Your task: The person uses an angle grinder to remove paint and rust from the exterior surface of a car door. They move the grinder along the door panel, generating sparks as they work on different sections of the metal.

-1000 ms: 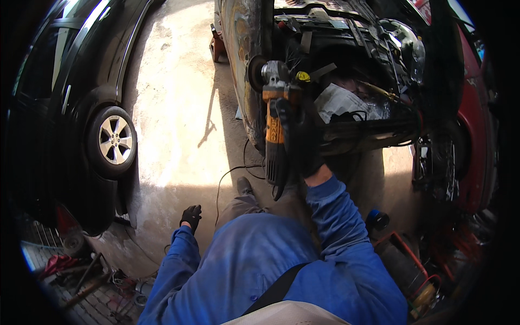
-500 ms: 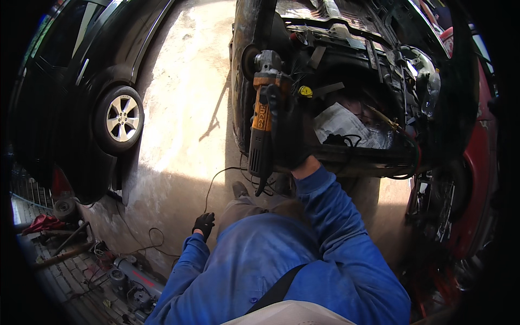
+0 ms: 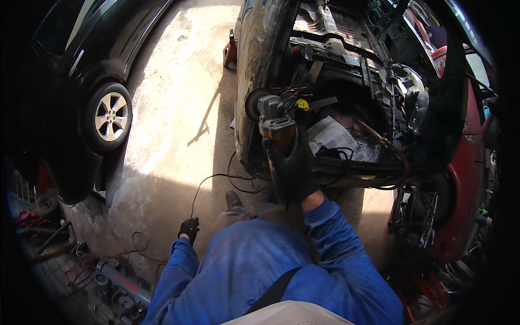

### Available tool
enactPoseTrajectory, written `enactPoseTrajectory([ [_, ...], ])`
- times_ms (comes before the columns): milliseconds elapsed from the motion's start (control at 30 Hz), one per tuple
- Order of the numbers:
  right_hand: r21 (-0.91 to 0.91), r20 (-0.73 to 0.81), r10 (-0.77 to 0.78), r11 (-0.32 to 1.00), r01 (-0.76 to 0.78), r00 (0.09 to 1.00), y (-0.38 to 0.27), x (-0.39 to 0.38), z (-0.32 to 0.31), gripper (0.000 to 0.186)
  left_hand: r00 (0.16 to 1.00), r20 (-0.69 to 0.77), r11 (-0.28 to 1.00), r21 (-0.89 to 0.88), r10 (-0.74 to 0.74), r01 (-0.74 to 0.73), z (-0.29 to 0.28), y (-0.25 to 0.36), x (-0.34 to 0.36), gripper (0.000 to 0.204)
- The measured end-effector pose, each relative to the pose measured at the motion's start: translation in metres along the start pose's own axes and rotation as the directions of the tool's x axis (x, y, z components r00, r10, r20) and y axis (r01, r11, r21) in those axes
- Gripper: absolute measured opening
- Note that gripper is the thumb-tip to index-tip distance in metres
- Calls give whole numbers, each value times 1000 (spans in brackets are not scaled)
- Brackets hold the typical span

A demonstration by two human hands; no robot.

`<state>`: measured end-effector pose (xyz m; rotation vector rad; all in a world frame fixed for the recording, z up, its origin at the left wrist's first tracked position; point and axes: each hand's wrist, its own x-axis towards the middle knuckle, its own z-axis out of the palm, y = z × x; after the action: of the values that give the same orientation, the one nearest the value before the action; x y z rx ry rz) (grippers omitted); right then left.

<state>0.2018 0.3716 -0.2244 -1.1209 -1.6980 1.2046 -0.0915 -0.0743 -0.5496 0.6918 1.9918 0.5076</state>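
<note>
My right hand (image 3: 292,168), in a black glove, grips an angle grinder (image 3: 277,122) with a grey gear head and an orange body. Its disc (image 3: 252,104) meets the rusty, scraped side panel (image 3: 262,51) of a stripped car body. Thin orange streaks like sparks show just right of the grinder head. Lower down, my left hand (image 3: 189,229), also in a black glove, is low at my left side. A black power cord (image 3: 208,179) runs from near the grinder down to its fingers, which look closed on it.
A dark car with a silver-spoked wheel (image 3: 111,116) stands at left. Inside the stripped body lie newspaper (image 3: 333,135), a yellow round item (image 3: 302,104) and loose wires. A red car (image 3: 460,189) is at right; a grey cylinder (image 3: 125,284) and metal parts lie at lower left.
The grinder has tilted, its body now foreshortened behind the head, and its disc has come down along the panel. Orange streaks have appeared. The view has shifted slightly; my left hand stays low.
</note>
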Motion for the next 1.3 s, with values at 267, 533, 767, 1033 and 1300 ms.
enactPoseTrajectory([
  [267, 85, -126, -198, 974, 209, 972, -28, 102, -6, 53, 925, 27, 893, -249, -380, 374, 3, 37, -15, 43],
  [533, 217, -134, -165, 957, 191, 977, -17, 118, -2, 39, 960, 90, 940, -197, -266, 279, 4, -7, -13, 56],
  [767, 328, -17, 168, 932, -153, 986, -15, 28, -4, 42, 940, 161, 946, -76, -299, 314, -23, -12, 23, 52],
  [1033, 576, -189, 329, 801, -167, 925, -34, -6, 5, 54, 999, 24, 982, -185, -43, 47, -96, 67, 69, 49],
  [1300, 561, -142, 194, 824, -82, 971, -51, -9, -20, 61, 951, -29, 884, -361, 309, -298, -99, 273, -1, 53],
])
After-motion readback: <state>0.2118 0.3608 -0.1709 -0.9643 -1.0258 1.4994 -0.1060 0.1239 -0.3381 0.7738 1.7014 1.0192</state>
